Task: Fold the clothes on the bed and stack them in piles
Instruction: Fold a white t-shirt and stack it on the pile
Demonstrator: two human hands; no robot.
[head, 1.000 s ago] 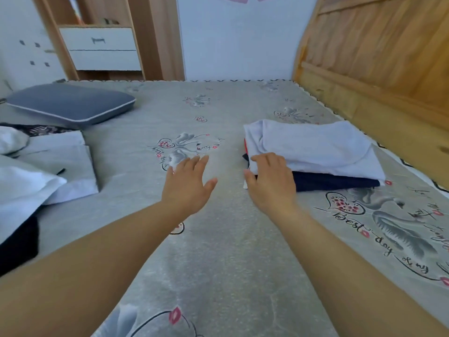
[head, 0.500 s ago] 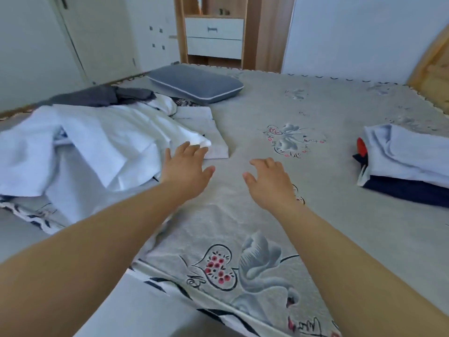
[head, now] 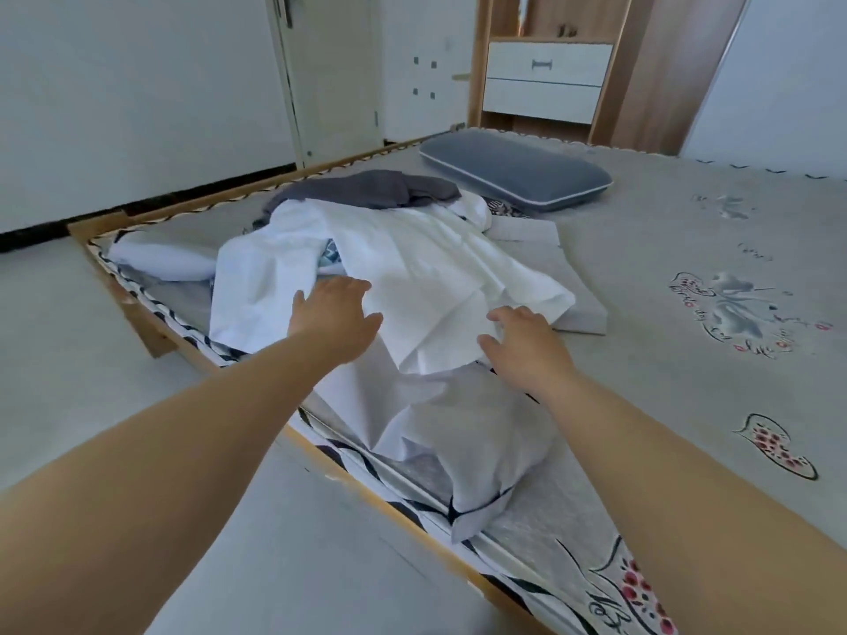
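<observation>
Here the crumpled white cotton shirt [head: 412, 272] tops the loose pile on the grey printed bed [head: 687, 359]; the left hand [head: 337, 313] lies on it, fingers straight and spread; the right hand [head: 522, 343], fingers loosely extended, meets its near edge, their tips hidden in folds; a dark grey garment [head: 366, 190] behind the shirt is partly buried.

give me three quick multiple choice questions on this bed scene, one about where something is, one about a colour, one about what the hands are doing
1. The pillow lies:
A. beyond the clothes, near the drawers
B. on the floor
C. under the right hand

2. The garment atop the heap, the shirt, is:
A. red
B. white
C. black

3. The left hand and right hand are:
A. curled into fists
B. gripping the pillow
C. open, fingers spread, at the shirt

Answers:
1 A, it sits on the bed before the drawers.
2 B, plainly white cloth.
3 C, straight fingers reach it.
</observation>
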